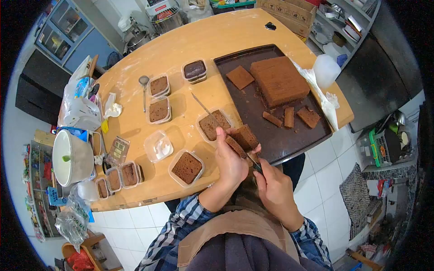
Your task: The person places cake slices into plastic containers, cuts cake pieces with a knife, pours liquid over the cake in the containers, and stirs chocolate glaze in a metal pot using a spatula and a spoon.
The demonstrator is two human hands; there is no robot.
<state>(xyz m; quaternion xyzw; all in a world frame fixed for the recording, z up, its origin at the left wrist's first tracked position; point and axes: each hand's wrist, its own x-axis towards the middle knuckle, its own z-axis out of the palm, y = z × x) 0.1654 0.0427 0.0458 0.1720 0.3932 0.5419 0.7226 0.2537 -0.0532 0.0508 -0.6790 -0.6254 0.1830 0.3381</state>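
Observation:
My left hand [233, 165] is closed around a piece of chocolate cake [244, 137], held above the table's near edge. My right hand [276, 192] grips a long thin knife [205, 108] by its dark handle. The blade runs between two layers of the piece, its tip pointing to the far left. Just beyond the left hand is a clear plastic tub [212, 124] with cake in it. Nearer me sits another cake-filled tub [186, 168]. Right of my hands, a dark baking tray [289, 147] holds a big cake block [280, 81], a flat square slice [239, 77] and several offcuts.
Further left stand a tub with white contents [158, 146], several cake-filled tubs and a spoon [144, 92]. A tub with a glossy dark top [195, 71] is near the tray. A white bucket [71, 157] stands at the table's left edge, a white container [326, 71] at the right.

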